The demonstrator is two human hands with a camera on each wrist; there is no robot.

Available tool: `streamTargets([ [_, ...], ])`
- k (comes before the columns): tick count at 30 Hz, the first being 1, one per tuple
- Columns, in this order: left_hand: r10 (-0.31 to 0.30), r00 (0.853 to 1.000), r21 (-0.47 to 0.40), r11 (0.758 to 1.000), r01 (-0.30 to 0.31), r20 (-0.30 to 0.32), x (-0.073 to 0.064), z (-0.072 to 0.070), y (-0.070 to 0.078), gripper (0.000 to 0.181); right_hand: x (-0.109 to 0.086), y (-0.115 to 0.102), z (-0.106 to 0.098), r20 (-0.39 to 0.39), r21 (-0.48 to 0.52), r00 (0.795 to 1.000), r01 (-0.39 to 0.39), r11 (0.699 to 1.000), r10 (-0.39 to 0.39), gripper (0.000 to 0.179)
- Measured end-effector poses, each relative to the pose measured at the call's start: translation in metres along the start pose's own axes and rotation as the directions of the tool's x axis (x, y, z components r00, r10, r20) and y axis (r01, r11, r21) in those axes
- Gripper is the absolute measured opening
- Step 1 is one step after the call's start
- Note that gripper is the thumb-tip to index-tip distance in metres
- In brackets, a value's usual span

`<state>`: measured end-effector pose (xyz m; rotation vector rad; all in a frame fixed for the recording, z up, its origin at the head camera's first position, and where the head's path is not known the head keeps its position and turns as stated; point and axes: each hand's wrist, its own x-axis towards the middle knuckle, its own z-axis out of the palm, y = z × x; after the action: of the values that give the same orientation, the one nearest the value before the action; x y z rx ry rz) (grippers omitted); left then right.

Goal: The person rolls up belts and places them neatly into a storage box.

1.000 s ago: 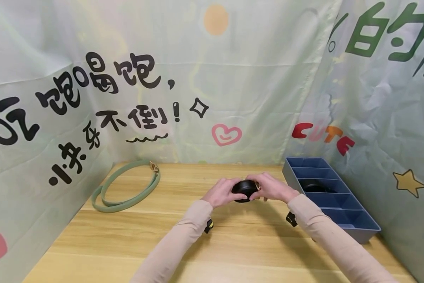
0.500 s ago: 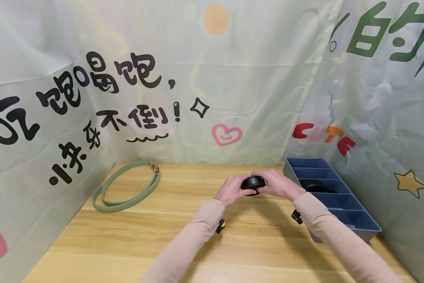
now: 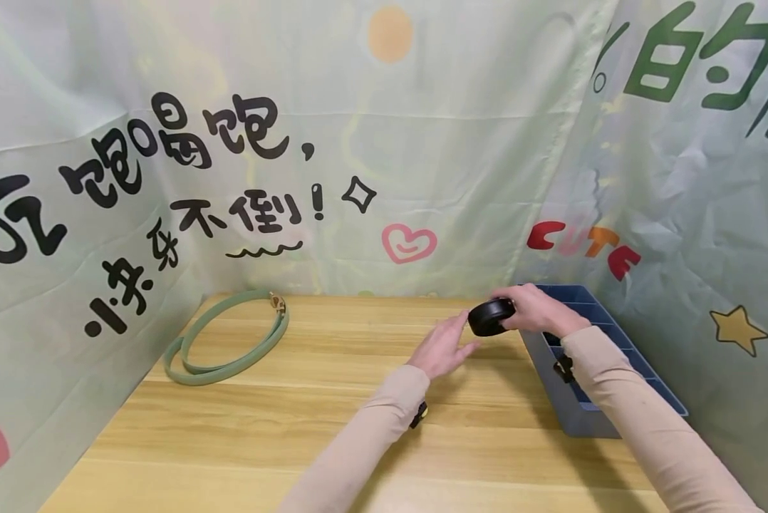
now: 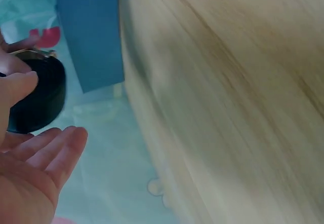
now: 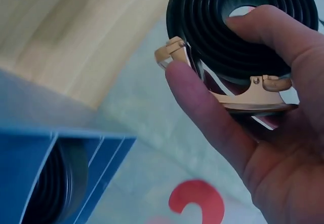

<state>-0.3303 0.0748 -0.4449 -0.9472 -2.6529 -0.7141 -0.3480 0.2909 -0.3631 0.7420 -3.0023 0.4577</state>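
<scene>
A black belt [image 3: 489, 318] is rolled into a tight coil, held above the table near the organizer box. My right hand [image 3: 538, 311] grips it; the right wrist view shows the thumb at the coil's centre and a finger beside the gold buckle [image 5: 248, 100]. Just left of the coil is my left hand [image 3: 444, 348], fingers extended and holding nothing. In the left wrist view its fingers [image 4: 66, 153] lie just below the coil. The blue-grey divided box [image 3: 553, 392] stands at the right, partly behind my right arm. Another coiled black belt [image 5: 63, 183] sits in one compartment.
A green belt [image 3: 194, 369] with a gold buckle [image 3: 278, 303] lies looped on the wooden table [image 3: 230, 442] at the left. Printed cloth [image 3: 474, 178] hangs behind the table and along both sides.
Both hands held the coiled belt earlier. My left hand has let go, and my right hand has carried the coil rightward and slightly up, towards the box.
</scene>
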Motion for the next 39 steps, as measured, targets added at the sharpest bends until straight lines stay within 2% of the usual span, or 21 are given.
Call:
streamTargets([
  [3,-0.015,0.999,0.075,0.997,0.012,0.04,0.002,0.004,0.006,0.06,-0.005,0.008,-0.01,-0.001,0.015,0.999,-0.037,0.999,0.037,0.047],
  [5,-0.005,0.997,0.126,0.992,-0.004,0.074,0.003,0.007,0.012,0.058,-0.009,0.015,-0.016,-0.013,0.036,0.997,-0.071,0.997,0.071,0.045],
  [9,0.096,0.989,0.239,0.963,-0.121,0.112,0.006,0.015,0.025,0.047,-0.017,0.028,-0.03,-0.071,0.012,0.992,-0.107,0.994,0.107,0.042],
  [12,0.17,0.97,0.298,0.93,-0.217,0.176,0.006,0.024,0.036,0.045,-0.021,0.038,-0.039,-0.117,-0.053,0.986,-0.13,0.99,0.123,0.043],
  [14,0.207,0.949,0.298,0.914,-0.274,0.236,0.005,0.029,0.044,0.048,-0.024,0.044,-0.044,-0.131,-0.081,0.981,-0.157,0.984,0.146,0.045],
  [16,0.215,0.929,0.286,0.909,-0.303,0.301,0.001,0.033,0.051,0.053,-0.027,0.05,-0.049,-0.128,-0.085,0.976,-0.187,0.979,0.175,0.046],
  [19,0.234,0.909,0.275,0.901,-0.336,0.345,-0.003,0.038,0.062,0.054,-0.029,0.058,-0.052,-0.121,-0.085,0.97,-0.222,0.971,0.211,0.047],
  [24,0.26,0.894,0.287,0.882,-0.373,0.365,-0.005,0.043,0.077,0.059,-0.028,0.073,-0.048,-0.099,-0.069,0.959,-0.272,0.96,0.265,0.047],
  [30,0.264,0.872,0.307,0.861,-0.406,0.413,-0.002,0.046,0.092,0.073,-0.02,0.092,-0.034,-0.065,-0.095,0.953,-0.3,0.949,0.295,0.043],
  [36,0.25,0.855,0.342,0.837,-0.427,0.455,0.001,0.048,0.096,0.083,-0.016,0.104,-0.019,-0.033,-0.135,0.953,-0.303,0.944,0.301,0.043],
  [39,0.246,0.851,0.355,0.828,-0.433,0.464,0.001,0.05,0.097,0.085,-0.014,0.108,-0.012,0.002,-0.134,0.95,-0.311,0.941,0.314,0.044],
])
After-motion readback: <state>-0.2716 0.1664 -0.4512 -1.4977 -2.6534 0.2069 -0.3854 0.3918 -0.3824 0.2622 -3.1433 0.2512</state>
